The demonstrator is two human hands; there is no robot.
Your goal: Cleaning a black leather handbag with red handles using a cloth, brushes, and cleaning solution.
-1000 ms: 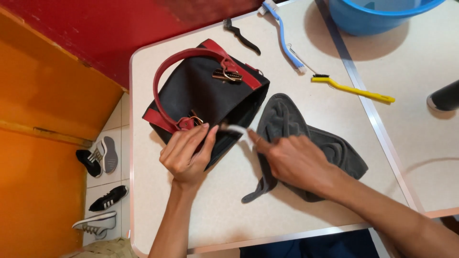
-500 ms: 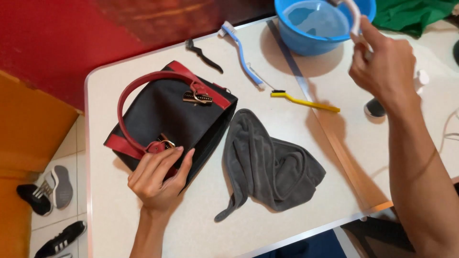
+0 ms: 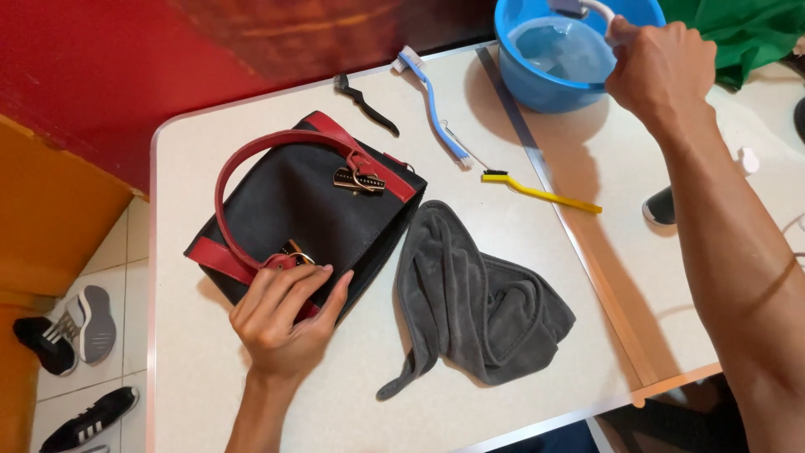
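Looking down from the head camera, the left hand [image 3: 281, 323] rests at about seven o'clock of the view, fingers spread and pressing on the near corner of a black handbag [image 3: 306, 222] with red trim. Its fingertips lie against the red strap [image 3: 243, 180], which arches over the bag, and a brass buckle sits just by them. The hand pins the bag flat to the bench [image 3: 189, 369] and does not close around it.

At one o'clock the right hand [image 3: 658, 71] is clenched around the white handle of a brush [image 3: 587, 8], holding it over the water in a blue basin [image 3: 558, 63]; the brush head is cut off by the frame edge.

Between the two, at five o'clock from the bag and just beside it, lies a crumpled grey cloth [image 3: 478, 302]. At twelve o'clock from the bag lie a small black brush [image 3: 365, 102], a blue-and-white brush [image 3: 432, 102] and a yellow brush [image 3: 541, 193], well apart from both hands. Shoes [image 3: 63, 331] stand on the tiled floor at nine o'clock.
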